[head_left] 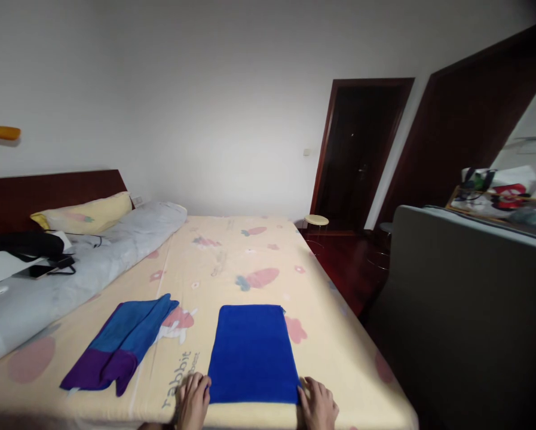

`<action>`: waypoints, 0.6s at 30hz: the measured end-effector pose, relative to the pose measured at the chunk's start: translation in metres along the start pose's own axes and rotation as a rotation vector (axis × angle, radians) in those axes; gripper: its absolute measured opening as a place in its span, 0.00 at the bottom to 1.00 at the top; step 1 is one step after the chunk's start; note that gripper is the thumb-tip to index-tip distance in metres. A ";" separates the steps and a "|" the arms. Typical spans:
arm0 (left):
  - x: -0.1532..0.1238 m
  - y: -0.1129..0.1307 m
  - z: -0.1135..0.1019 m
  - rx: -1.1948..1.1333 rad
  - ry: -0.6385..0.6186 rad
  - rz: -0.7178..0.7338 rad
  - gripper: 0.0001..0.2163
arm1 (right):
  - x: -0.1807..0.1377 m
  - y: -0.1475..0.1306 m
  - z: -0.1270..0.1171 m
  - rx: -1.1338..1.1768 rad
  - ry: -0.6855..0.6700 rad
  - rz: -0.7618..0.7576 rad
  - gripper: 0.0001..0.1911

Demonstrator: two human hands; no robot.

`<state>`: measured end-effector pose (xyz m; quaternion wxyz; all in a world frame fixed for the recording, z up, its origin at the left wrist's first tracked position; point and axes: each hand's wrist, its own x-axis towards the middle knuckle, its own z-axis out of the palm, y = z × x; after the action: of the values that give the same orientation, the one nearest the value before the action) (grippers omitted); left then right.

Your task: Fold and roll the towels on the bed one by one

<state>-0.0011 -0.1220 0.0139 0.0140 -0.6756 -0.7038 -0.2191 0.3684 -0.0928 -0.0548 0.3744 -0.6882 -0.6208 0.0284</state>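
Left hand [195, 393] touches the blue cloth [253, 353] at its eight o'clock, right hand [319, 401] at its four; whether either pinches, I cannot tell; it lies flat on the bed [348, 364]; rumpled cloth [121, 341] at nine; stool [316, 220] beyond, at one.

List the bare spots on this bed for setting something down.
Widest: the sheet between the blue cloth and far wall. Narrower: strips from that cloth to the teal-and-purple cloth and to the sheet's right edge. Crowded: the pale bedding roll, with black items on it, and the blue cloth's near corners, by the left hand and right hand.
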 end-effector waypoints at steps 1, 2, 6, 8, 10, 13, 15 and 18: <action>0.000 0.002 0.000 -0.019 0.012 0.005 0.15 | -0.001 -0.004 0.000 -0.001 0.006 0.011 0.17; 0.000 0.006 -0.001 -0.040 0.026 0.017 0.15 | -0.001 -0.012 -0.001 0.014 0.006 -0.002 0.15; -0.001 0.047 -0.005 -0.155 0.008 0.139 0.15 | -0.005 -0.068 0.000 0.160 -0.041 -0.171 0.11; -0.002 0.075 0.000 -0.195 -0.043 0.189 0.15 | -0.009 -0.103 0.004 0.230 -0.119 -0.244 0.09; -0.003 0.099 0.011 -0.207 -0.084 0.203 0.17 | -0.013 -0.132 0.010 0.270 -0.198 -0.276 0.09; -0.007 0.112 0.032 -0.179 -0.107 0.180 0.20 | -0.018 -0.147 0.019 0.281 -0.249 -0.258 0.11; -0.009 0.105 0.042 -0.136 -0.101 0.158 0.20 | -0.018 -0.137 0.020 0.265 -0.260 -0.256 0.12; -0.012 0.081 0.040 -0.057 -0.032 0.147 0.16 | -0.015 -0.104 0.012 0.246 -0.274 -0.282 0.10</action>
<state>0.0884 -0.1209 -0.0028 -0.0005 -0.7291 -0.6458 -0.2266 0.2727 -0.1052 -0.0126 0.3679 -0.5335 -0.7478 0.1444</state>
